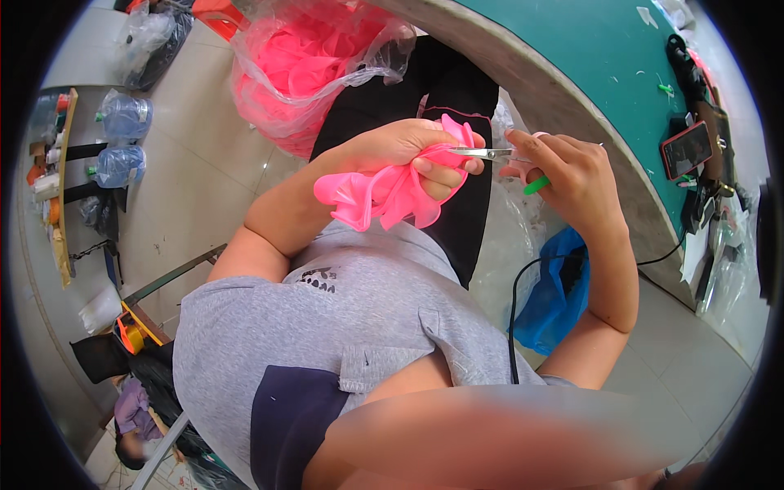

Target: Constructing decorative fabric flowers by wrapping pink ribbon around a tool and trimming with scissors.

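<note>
At the centre of the frame the left hand (408,151) bunches pink fabric (384,192), its fingers (445,173) closed over the folds so one edge stands up taut toward the blades. The right hand (563,175), just right of it, grips small scissors (482,153) (green handle peeking out below the fingers), tips touching that edge. A clear bag (310,65) of more pink pieces sits at the upper left, a green desk (588,49) at the upper right with a phone (686,149).
</note>
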The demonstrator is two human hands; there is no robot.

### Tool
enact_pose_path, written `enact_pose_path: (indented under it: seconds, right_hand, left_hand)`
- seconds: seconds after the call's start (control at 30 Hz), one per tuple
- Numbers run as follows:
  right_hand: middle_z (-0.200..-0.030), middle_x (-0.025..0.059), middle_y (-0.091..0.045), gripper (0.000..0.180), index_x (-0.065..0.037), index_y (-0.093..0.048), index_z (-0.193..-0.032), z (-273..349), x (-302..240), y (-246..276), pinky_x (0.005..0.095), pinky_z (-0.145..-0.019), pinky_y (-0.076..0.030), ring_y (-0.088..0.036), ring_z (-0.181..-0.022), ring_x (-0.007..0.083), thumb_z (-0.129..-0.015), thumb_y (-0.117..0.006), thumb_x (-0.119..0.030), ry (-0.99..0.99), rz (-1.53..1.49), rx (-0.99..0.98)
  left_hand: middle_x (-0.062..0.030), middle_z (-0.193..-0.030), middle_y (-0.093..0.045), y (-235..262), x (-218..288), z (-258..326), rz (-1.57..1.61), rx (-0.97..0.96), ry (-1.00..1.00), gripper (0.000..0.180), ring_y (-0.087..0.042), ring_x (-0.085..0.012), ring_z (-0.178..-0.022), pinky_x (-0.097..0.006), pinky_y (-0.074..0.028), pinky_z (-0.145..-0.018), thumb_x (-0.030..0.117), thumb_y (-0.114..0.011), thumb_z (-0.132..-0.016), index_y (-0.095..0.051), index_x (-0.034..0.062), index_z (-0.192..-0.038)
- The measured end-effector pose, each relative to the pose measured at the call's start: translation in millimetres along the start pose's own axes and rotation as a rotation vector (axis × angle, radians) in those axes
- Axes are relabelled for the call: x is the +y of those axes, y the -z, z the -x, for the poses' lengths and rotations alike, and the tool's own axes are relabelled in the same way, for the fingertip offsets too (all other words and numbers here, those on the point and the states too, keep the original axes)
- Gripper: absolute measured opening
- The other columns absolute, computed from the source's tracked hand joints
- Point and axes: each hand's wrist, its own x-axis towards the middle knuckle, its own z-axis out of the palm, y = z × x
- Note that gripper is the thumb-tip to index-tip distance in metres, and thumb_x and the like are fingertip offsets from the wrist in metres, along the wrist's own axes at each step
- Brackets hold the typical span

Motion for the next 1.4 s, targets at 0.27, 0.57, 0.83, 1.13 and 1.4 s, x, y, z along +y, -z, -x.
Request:
enact_pose_path:
  seconds: [0.27, 0.57, 0.83, 1.13, 1.4]
  right_hand:
    - [-0.074, 0.0043, -0.061, 0.048, -0.010, -0.061, -0.107, 0.3, 0.8, 3.3, 0.0327, -0.052, -0.047, -0.063, -0.068, 0.0227, -0.060, -0.073, -0.006, 0.016, 0.025, -0.039]
    - [-0.077, 0.0038, -0.061, 0.043, -0.007, -0.058, -0.106, -5.1, -2.0, 20.4, 0.0320, -0.054, -0.048, -0.061, -0.066, 0.0222, -0.064, -0.067, -0.007, 0.079, 0.251, -0.146]
    - [-0.078, 0.0030, -0.057, 0.034, -0.006, -0.056, -0.104, -7.2, -5.7, 25.6, 0.0308, -0.054, -0.046, -0.059, -0.066, 0.0176, -0.073, -0.066, -0.013, 0.092, 0.476, -0.257]
    - [-0.082, 0.0020, -0.059, 0.037, -0.007, -0.055, -0.109, -8.6, -4.7, 29.9, 0.0310, -0.058, -0.047, -0.060, -0.071, 0.0174, -0.072, -0.063, -0.008, 0.097, 0.505, -0.320]
    - [-0.086, 0.0021, -0.059, 0.043, -0.008, -0.055, -0.114, -5.4, -7.0, 31.5, 0.0309, -0.063, -0.047, -0.061, -0.076, 0.0178, -0.071, -0.062, -0.005, 0.071, 0.515, -0.333]
  left_hand:
    - [-0.0084, -0.090, -0.052, -2.0, 0.8, -0.8, -0.042, 0.079, 0.010, 0.017, -0.039, -0.0038, -0.044, -0.017, -0.029, -0.038, 0.013, -0.041, -0.097, -0.046, 0.0017, -0.109]
    - [-0.0044, -0.075, -0.052, 5.5, 3.2, -5.1, -0.214, 0.221, -0.040, 0.014, -0.038, -0.0040, -0.047, -0.020, -0.030, -0.042, 0.013, -0.046, -0.096, -0.049, 0.0009, -0.101]
    - [-0.0029, -0.065, -0.047, -6.7, 3.0, -11.1, -0.250, 0.415, -0.070, 0.016, -0.038, -0.0063, -0.046, -0.023, -0.029, -0.042, 0.010, -0.052, -0.092, -0.046, 0.0016, -0.104]
    - [-0.0033, -0.063, -0.046, -8.5, 3.1, -11.8, -0.176, 0.522, -0.054, 0.017, -0.038, -0.0069, -0.045, -0.023, -0.029, -0.040, 0.006, -0.049, -0.091, -0.044, 0.0052, -0.107]
    - [-0.0027, -0.059, -0.045, -11.3, 4.1, -11.4, -0.147, 0.504, -0.003, 0.008, -0.035, -0.0071, -0.043, -0.023, -0.027, -0.039, 0.008, -0.049, -0.092, -0.049, 0.0044, -0.099]
